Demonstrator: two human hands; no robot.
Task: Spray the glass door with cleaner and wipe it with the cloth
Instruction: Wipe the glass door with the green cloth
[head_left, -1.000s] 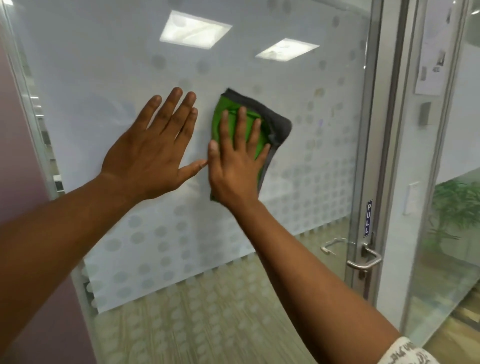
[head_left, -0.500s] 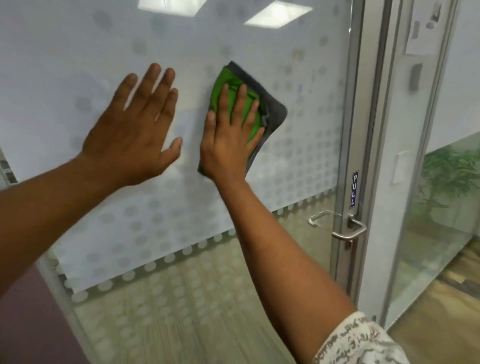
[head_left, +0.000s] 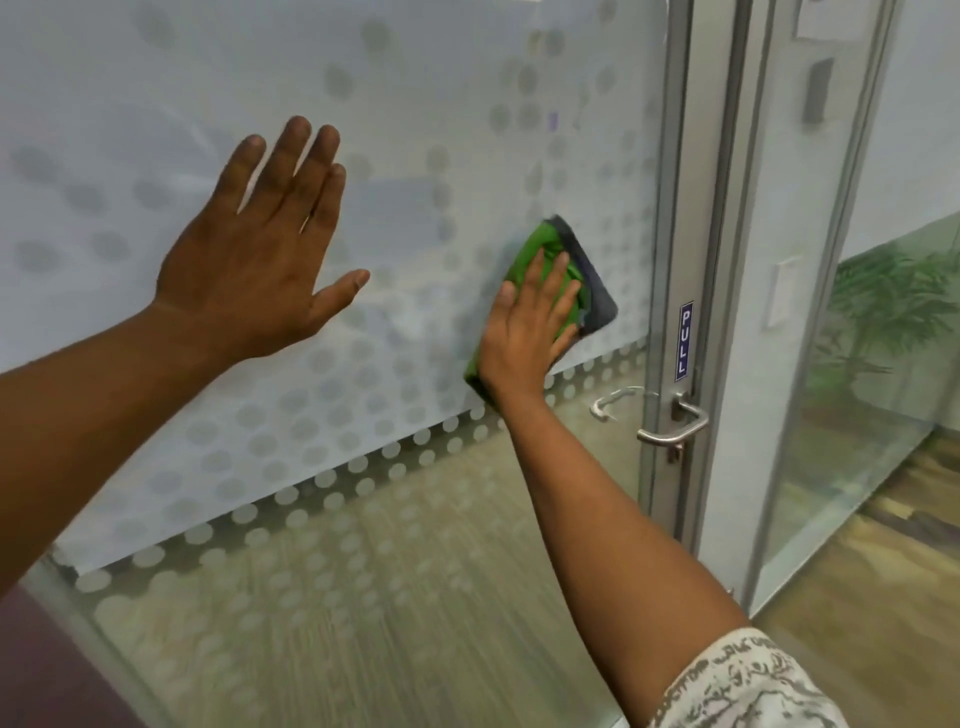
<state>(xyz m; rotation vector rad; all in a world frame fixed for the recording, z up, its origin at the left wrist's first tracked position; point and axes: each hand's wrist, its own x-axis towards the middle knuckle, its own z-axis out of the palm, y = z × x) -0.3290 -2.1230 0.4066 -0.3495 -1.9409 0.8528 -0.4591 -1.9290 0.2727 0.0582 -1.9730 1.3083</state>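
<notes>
The glass door (head_left: 426, 130) fills the view, frosted with a dot pattern above and clear near the floor. My right hand (head_left: 524, 332) presses a folded green and grey cloth (head_left: 592, 291) flat against the frosted glass, low and close to the door's right frame. Its fingers lie straight on the cloth. My left hand (head_left: 260, 254) rests flat on the glass to the left, fingers spread, holding nothing. No spray bottle is in view.
A metal lever handle (head_left: 675, 431) sits on the door's aluminium frame (head_left: 685, 208), just below a blue PULL sticker (head_left: 685, 340). Beyond the frame stands a fixed glass panel (head_left: 831, 364) with a potted plant (head_left: 893, 306) behind it.
My right hand has slid the cloth down and to the right, away from my left hand and toward the door frame. The left hand has stayed flat on the glass.
</notes>
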